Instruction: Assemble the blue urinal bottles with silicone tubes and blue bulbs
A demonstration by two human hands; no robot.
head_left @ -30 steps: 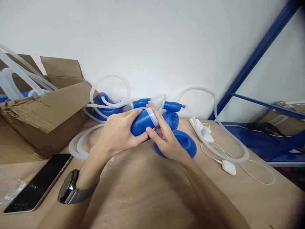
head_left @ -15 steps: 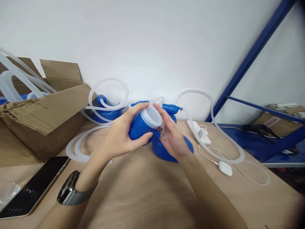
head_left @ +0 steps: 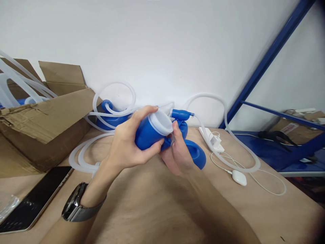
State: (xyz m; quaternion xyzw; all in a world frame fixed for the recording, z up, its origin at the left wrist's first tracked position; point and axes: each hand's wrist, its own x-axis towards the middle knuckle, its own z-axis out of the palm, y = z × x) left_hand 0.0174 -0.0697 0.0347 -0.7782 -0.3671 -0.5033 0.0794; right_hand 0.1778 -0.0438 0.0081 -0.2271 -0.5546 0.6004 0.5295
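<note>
One watch (head_left: pixel 72 202), dark glossy face, rounded case with shiny edge, on a grey strap (head_left: pixel 87 214) of fine-textured look, fastened about the left wrist (head_left: pixel 94 190); beyond the watch, one left hand (head_left: pixel 129 145), bare; right of the watch, one right forearm (head_left: pixel 215 201) and right hand (head_left: pixel 179 154), both likewise bare.

The smooth blue container (head_left: pixel 146 135) has a rounded body and a broad end fitted with a translucent whitish rim (head_left: pixel 155 124). It is held up at a tilt, rimmed end facing up and rightward, with the left hand (head_left: pixel 129 144) wrapped around its body and the right hand (head_left: pixel 177 152) at its right side.
</note>
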